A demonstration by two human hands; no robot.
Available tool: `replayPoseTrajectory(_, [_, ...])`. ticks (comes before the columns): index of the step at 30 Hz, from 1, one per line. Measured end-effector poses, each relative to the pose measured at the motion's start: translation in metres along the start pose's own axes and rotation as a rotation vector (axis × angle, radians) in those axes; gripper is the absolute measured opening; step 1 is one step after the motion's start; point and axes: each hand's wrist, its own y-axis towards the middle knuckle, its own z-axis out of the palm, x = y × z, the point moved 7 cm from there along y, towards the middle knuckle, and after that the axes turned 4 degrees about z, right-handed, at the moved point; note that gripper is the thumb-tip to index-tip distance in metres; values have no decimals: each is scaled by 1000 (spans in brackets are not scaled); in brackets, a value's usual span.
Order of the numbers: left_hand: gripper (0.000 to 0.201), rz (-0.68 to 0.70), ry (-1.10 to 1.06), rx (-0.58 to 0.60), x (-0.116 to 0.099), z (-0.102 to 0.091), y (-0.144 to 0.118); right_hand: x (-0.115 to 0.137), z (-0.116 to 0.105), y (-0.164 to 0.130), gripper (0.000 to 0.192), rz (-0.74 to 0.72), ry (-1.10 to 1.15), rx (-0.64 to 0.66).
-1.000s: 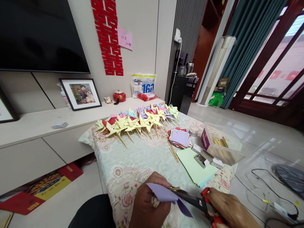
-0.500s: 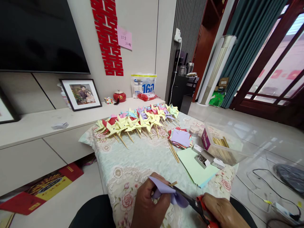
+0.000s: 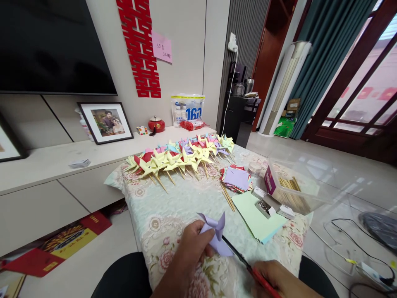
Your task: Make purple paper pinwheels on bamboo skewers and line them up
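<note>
My left hand pinches a lilac paper square, partly cut and curling, low over the near edge of the floral-cloth table. My right hand grips red-handled scissors; their dark blades point up-left into the paper. Beyond lie rows of finished paper pinwheels on wooden sticks, a stack of coloured paper squares, loose sticks, and pale green sheets with a small box of pins on them.
A clear plastic tub of sticks sits at the table's right edge, a small round jar beside the paper stack. A low TV cabinet with a framed photo runs along the left. Cables trail on the floor at right.
The scissors have closed and drawn back down-right out of the paper. My left hand has turned the lilac paper, lifting its cut corners upright.
</note>
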Motion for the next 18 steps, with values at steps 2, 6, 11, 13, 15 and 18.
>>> replayPoseTrajectory(2, [12,-57,0,2,3,1,4,-3,0,1,41,50,44,30])
replayPoseTrajectory(6, [10,-124,44,-16,5,2,10,-20,-2,0,40,140,110,24])
replayPoseTrajectory(11, [5,-128,98,-23,6,3,12,-37,0,2,45,121,166,50])
replayPoseTrajectory(13, [6,-126,113,-37,7,2,12,-31,2,1,49,100,195,85])
replayPoseTrajectory(15, [11,-127,122,-59,8,1,12,-20,1,0,51,84,223,92])
replayPoseTrajectory(18, [14,-129,123,-83,9,0,14,-1,4,0,52,72,246,135])
